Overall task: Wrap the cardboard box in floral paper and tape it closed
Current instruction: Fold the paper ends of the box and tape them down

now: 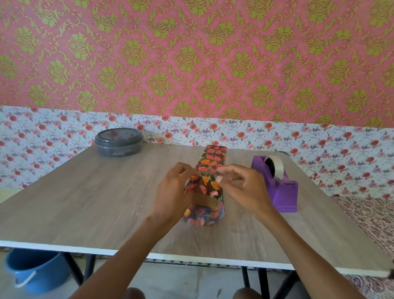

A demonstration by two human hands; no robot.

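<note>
A long cardboard box (205,201) lies lengthwise in the middle of the table, covered in dark floral paper (211,162) with red and orange flowers. At its near end a strip of bare cardboard shows between the folded paper flaps. My left hand (173,191) grips the paper at the left side of that end, fingers curled on the flap. My right hand (238,186) pinches the paper at the top right corner of the same end. A purple tape dispenser (280,189) with a white tape roll stands just right of my right hand.
A round grey lidded tin (118,141) sits at the back left of the wooden table (85,197). A blue bucket (34,271) stands on the floor under the table's left front edge. My knees show below the front edge.
</note>
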